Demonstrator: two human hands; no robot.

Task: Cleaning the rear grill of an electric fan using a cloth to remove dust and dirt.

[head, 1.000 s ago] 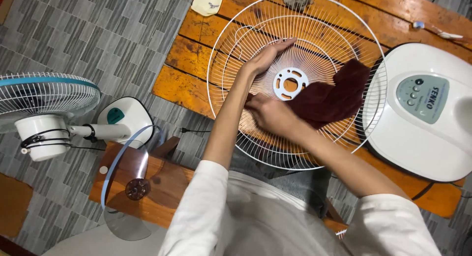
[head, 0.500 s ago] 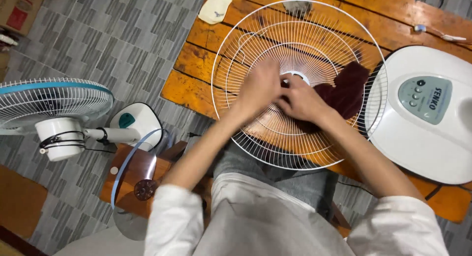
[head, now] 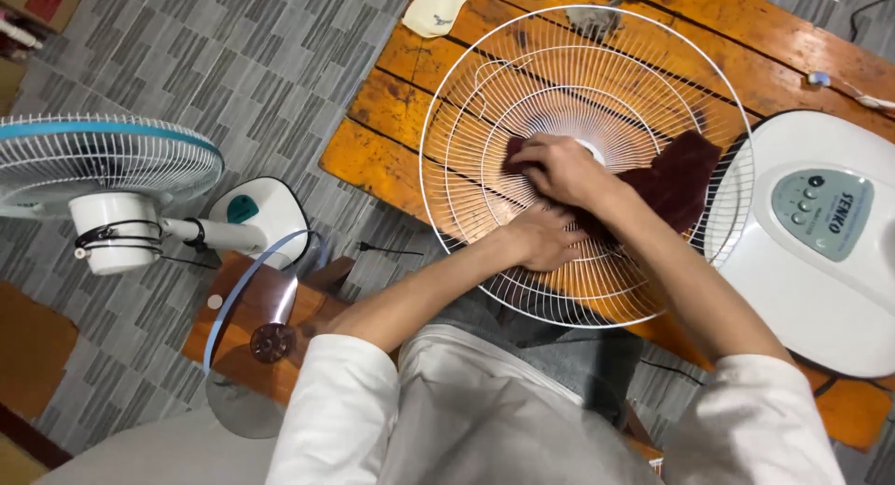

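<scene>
One white fan grille lies on the orange table. The right hand presses one dark red cloth onto its middle, fingers closed on it. The left hand rests flat on the wires, its grip empty.

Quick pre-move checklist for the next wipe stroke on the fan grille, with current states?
1. Right hand on the dark red cloth: ok, it presses the cloth near the grille's hub.
2. Left hand steadying the white wire fan grille: ok, it rests on the wires near the lower rim.
3. Grille supported: ok, it lies mostly on the orange wooden table, its near edge overhanging toward the lap.
4. Cloth free of snags on the wires: cannot tell.
5. White fan base clear of the grille: not ok, it sits against the right rim.
</scene>
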